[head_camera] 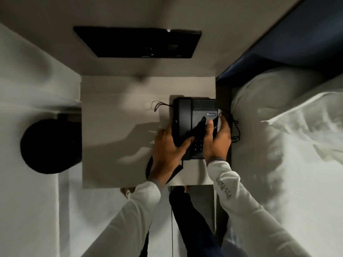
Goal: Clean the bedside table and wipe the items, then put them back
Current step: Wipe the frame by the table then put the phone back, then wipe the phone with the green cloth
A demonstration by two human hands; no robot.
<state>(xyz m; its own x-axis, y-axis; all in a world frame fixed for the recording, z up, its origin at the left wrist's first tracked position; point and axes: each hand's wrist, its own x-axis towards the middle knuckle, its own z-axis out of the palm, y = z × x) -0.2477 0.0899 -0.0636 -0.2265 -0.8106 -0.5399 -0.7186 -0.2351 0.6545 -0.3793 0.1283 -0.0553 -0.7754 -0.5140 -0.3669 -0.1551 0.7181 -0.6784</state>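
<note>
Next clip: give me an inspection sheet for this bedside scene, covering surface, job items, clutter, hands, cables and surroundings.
Surface: pale square bedside table top, mostly bare, shadowed.
Job's things: black corded desk telephone at the table's right side, handset in its cradle; dark cloth on its keypad.
Clutter: nothing seen.
Hands: left hand grips the telephone's left edge; right hand presses the cloth on the keypad.
Cables: thin black cord looped off the right edge; another left of the telephone; coiled handset cord near the front.
Surroundings: white bedding on the right; round black object on the left; black wall panel behind.
</note>
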